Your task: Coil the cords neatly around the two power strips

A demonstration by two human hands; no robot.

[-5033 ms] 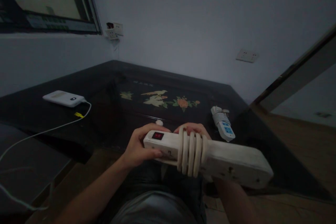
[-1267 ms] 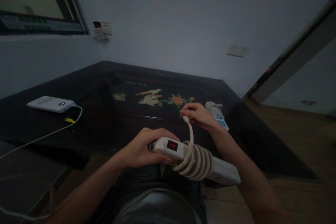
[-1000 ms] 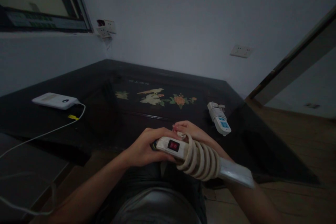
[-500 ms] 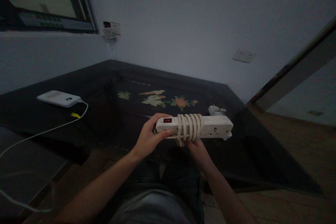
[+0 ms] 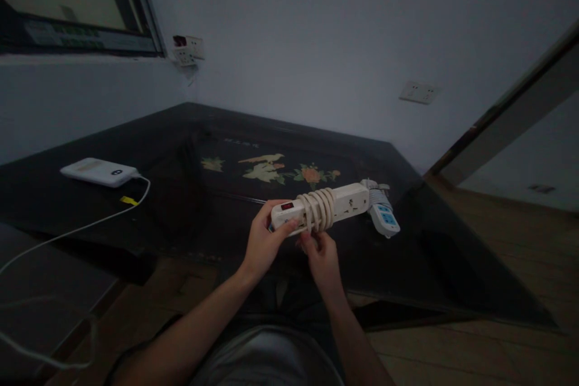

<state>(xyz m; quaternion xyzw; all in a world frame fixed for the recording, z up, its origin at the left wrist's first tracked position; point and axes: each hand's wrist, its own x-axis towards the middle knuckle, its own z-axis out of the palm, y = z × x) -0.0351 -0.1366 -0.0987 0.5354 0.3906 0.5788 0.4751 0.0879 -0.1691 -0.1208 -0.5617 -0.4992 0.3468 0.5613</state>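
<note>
My left hand (image 5: 263,242) is closed round the left end of a white power strip (image 5: 350,200), thumb on top near its dark red switch (image 5: 286,206). A thick off-white power cord (image 5: 319,208) is coiled several times round the middle of the strip. Just below the coils, my right hand (image 5: 324,260) pinches part of the cord; the piece between its fingertips is mostly hidden. The strip is held above the table, tilted with its right end farther away. Near that far end lies a smaller white and blue power strip (image 5: 383,217), its grey cord wrapped round it.
The black glossy table (image 5: 181,132) bears a bird-and-flower design (image 5: 266,169). A white power bank (image 5: 99,172) with a white cable (image 5: 143,193) and yellow tag (image 5: 129,200) lies at left. Wall sockets (image 5: 418,92) are behind, and a window (image 5: 76,0) is upper left.
The held power strip has turned, its right end swinging away and leftward, uncovering the blue-faced strip. My right hand has come out from beneath and moved left, pinching at the cord.
</note>
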